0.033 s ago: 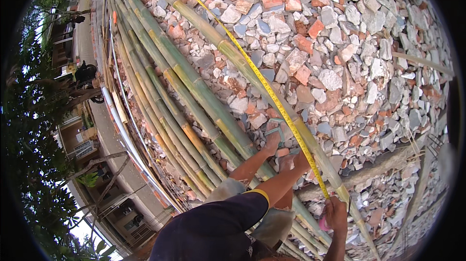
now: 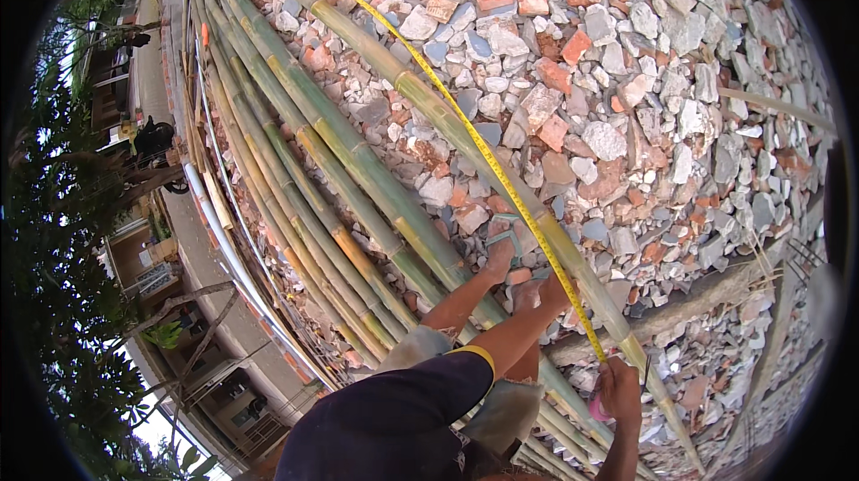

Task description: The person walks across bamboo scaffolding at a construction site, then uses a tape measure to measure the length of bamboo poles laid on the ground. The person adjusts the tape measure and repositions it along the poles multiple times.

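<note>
A yellow measuring tape (image 2: 501, 175) is stretched along a long bamboo pole (image 2: 429, 101), running from the far left toward me. My right hand (image 2: 619, 389) is closed at its near end, around a tape measure whose pink case (image 2: 598, 407) shows below the fingers. A thin dark object (image 2: 646, 368) sticks up beside that hand; its kind is unclear. My left hand (image 2: 560, 288) reaches to the pole by the tape, and its fingers are hidden there. Several green and yellowish bamboo poles (image 2: 358, 154) lie side by side on my left.
Broken brick and concrete rubble (image 2: 608, 141) covers the ground. My bare feet (image 2: 501, 259) stand among it, near a small green-edged frame (image 2: 510, 229). White pipes (image 2: 211, 204) lie left of the bamboo. A rough log (image 2: 680, 318) crosses the rubble on the right.
The view has shifted very slightly. Near the tape's far end, less of the yellow strip shows. Both hands remain in nearly the same places.
</note>
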Tool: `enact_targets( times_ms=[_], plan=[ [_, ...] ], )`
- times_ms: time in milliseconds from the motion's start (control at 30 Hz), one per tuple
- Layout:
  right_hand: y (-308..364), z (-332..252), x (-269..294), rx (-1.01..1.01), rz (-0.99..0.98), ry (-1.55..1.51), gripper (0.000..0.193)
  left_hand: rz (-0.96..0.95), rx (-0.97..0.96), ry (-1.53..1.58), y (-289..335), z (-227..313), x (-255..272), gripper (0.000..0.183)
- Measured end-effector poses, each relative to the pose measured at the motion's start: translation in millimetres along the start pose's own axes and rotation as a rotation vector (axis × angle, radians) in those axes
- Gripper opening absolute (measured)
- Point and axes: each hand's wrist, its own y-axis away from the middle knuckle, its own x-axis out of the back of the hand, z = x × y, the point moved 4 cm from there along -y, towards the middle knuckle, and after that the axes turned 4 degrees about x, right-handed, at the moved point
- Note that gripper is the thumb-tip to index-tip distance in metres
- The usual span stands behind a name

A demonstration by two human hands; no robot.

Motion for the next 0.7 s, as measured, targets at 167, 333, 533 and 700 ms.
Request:
enact_targets(
  times_ms=[167, 333, 533, 700],
  plan=[
    [-4, 5, 2, -0.097, -0.014, -0.113, 0.019, 0.003, -0.125, -0.044, -1, 12, 15, 0.032],
    [-3, 16, 1, -0.032, 0.016, -0.023, 0.019, 0.100, -0.236, -0.105, 2, 17, 20, 0.039],
    [6, 35, -7, -0.136, -0.032, -0.112, 0.017, 0.011, -0.037, -0.149, -8, 7, 11, 0.039],
    [9, 37, -8, -0.120, 0.024, -0.139, 0.017, 0.064, 0.003, -0.017, -2, 11, 15, 0.040]
  ],
)
